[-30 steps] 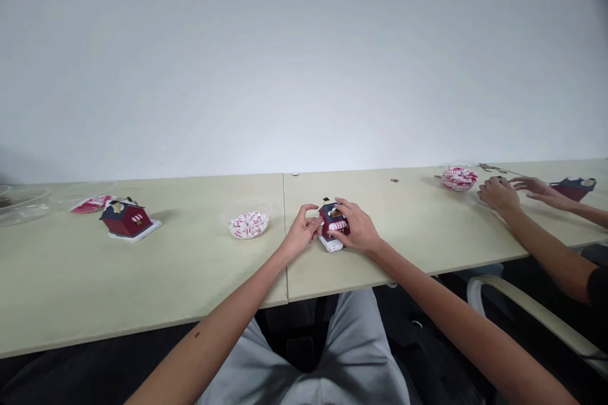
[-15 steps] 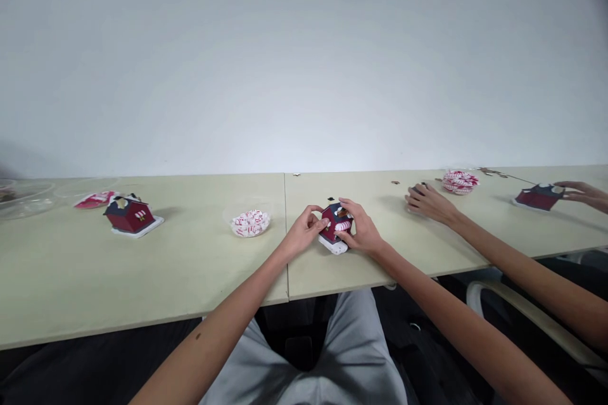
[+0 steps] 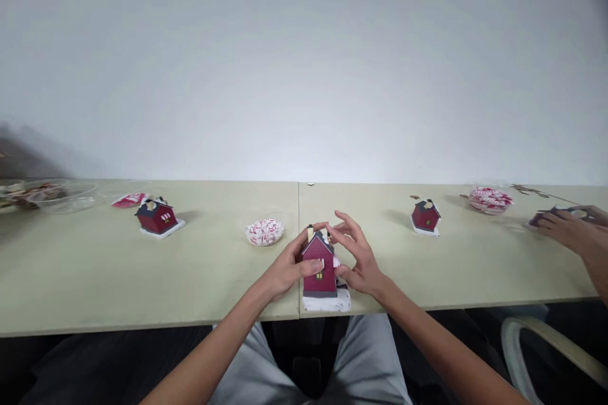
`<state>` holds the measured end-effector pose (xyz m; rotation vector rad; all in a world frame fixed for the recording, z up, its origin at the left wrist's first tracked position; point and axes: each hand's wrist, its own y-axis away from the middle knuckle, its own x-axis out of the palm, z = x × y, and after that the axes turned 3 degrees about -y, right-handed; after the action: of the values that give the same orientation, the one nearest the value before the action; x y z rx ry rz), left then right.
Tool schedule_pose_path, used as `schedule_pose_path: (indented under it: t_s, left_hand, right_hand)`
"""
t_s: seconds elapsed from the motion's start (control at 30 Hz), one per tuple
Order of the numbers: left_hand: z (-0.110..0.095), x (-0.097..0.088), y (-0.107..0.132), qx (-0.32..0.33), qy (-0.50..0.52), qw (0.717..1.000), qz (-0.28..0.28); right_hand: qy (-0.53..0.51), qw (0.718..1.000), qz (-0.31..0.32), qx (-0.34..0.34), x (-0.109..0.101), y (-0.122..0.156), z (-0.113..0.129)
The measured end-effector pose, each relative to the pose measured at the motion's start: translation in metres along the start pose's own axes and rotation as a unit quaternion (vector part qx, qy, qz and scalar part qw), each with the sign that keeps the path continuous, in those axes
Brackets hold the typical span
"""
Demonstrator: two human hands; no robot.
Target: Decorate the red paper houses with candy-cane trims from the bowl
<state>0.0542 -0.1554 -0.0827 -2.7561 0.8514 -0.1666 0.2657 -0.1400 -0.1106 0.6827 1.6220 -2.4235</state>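
A small red model house (image 3: 319,269) with a dark roof stands on a white base (image 3: 326,301) near the table's front edge. My left hand (image 3: 286,269) presses its thumb and fingers against the house's left side. My right hand (image 3: 357,259) is spread around the house's right side, its lower fingers close to the wall and its upper fingers above the roof. A white-and-red candy piece shows on the right wall, partly hidden by that hand.
Similar red houses (image 3: 156,216) (image 3: 425,216) stand left and right on the pale table (image 3: 204,278). Bowls of peppermint candies (image 3: 264,232) (image 3: 490,200) and a clear plastic tray (image 3: 61,196) are nearby. At far right, a co-worker's hand (image 3: 565,228) holds a dark piece.
The house has gone from tilted in my hands to upright on its base, closer to me, its front facing me. My right hand's fingers have spread. The co-worker's hands have moved right.
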Motion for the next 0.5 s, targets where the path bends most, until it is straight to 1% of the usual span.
schedule_pose_path:
  t_s: [0.1,0.17,0.2,0.27,0.37,0.43,0.5]
  left_hand:
    - [-0.017,-0.006,0.035,0.007,-0.109,0.993,-0.05]
    - [-0.028,-0.01,0.056,-0.004,-0.167,0.983,-0.071]
    - [-0.033,-0.01,0.065,-0.011,-0.186,0.979,-0.08]
    - [-0.039,-0.01,0.08,-0.023,-0.216,0.97,-0.107]
    - [-0.044,-0.012,0.094,-0.027,-0.268,0.949,-0.167]
    - [-0.047,-0.022,0.106,-0.028,-0.3,0.929,-0.215]
    - [-0.057,-0.043,0.123,-0.028,-0.337,0.897,-0.284]
  right_hand:
    - [0.055,0.992,0.098,-0.051,-0.004,-0.009,0.014]
    - [0.071,0.983,0.159,-0.062,-0.003,-0.014,0.026]
    - [0.074,0.979,0.177,-0.067,0.0,-0.017,0.033]
    - [0.085,0.974,0.194,-0.082,0.007,-0.024,0.045]
    - [0.121,0.965,0.208,-0.103,0.017,-0.034,0.058]
    - [0.144,0.958,0.22,-0.111,0.018,-0.037,0.061]
    - [0.16,0.956,0.22,-0.109,0.008,-0.033,0.055]
